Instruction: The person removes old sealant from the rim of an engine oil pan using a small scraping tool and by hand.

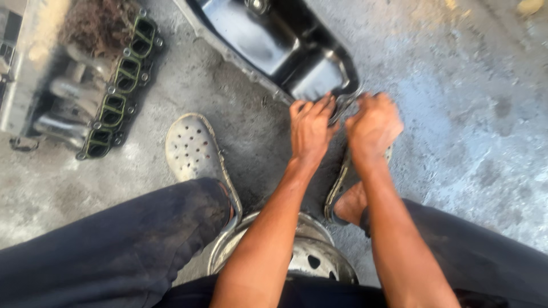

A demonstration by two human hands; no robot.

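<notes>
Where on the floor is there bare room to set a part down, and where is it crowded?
Free: the concrete floor right of the right hand, and a strip between the manifold and the oil pan. Crowded: around both hands, the left hand included, at the pan's corner, with clogs and a wheel rim below.

A glossy black inner surface with grey-white reflections is noted on the oil pan (274, 40). Dull silver-grey metal is recorded on the intake manifold (68, 108), with its port gaskets (117, 94) outlined in olive green. The clog (191, 149) is found off-white, patterned with round holes. Dark navy trousers (114, 245) are observed. The concrete floor (456, 114) is mottled grey, stained darker in patches.
</notes>
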